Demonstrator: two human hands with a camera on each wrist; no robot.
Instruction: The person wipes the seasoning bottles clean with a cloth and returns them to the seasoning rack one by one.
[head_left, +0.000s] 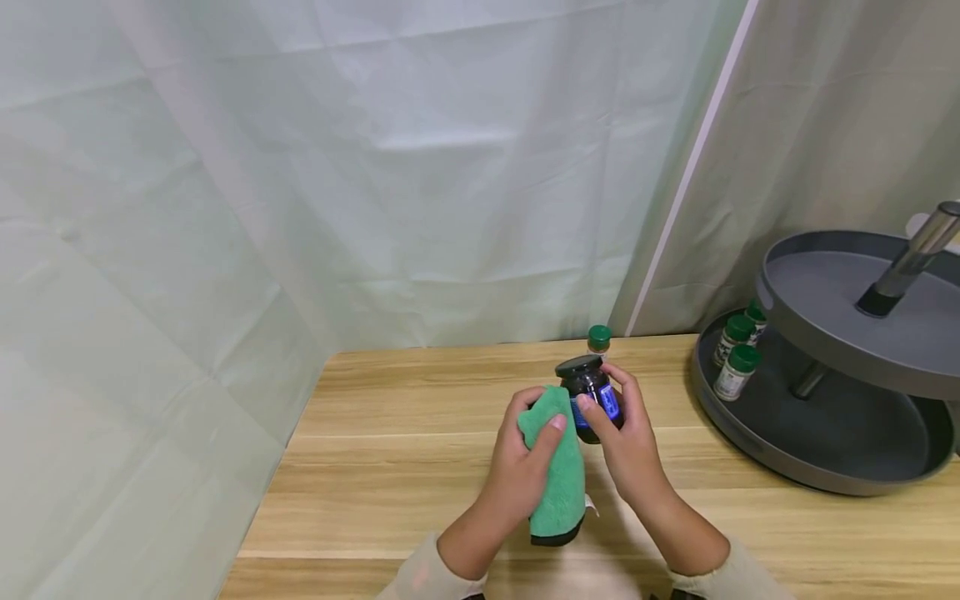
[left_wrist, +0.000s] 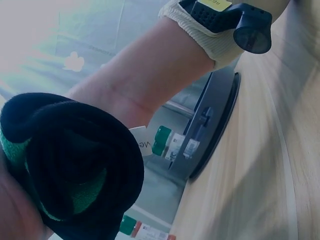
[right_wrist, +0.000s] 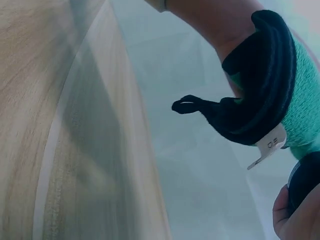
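Note:
My left hand [head_left: 517, 475] grips a folded green cleaning cloth [head_left: 562, 492] with dark edging, its thumb lying across the front. In the left wrist view, the cloth's dark end [left_wrist: 85, 150] shows as a roll. A hanging loop [right_wrist: 187, 106] and a white tag [right_wrist: 272, 145] stick out from it in the right wrist view. Tilted in my right hand [head_left: 628, 446] is a dark jar [head_left: 588, 385] with a black lid and blue label, held between thumb and fingers above the wooden table. The cloth's upper end overlaps the jar's left side in the head view.
Just behind the jar stands a green-capped spice bottle [head_left: 598, 337], partly hidden. To the right is a two-tier grey turntable rack [head_left: 817, 479]. Several green-capped bottles [head_left: 733, 382] stand on its lower tier, at the left. Pale curtains [head_left: 450, 208] hang along the table's back and left.

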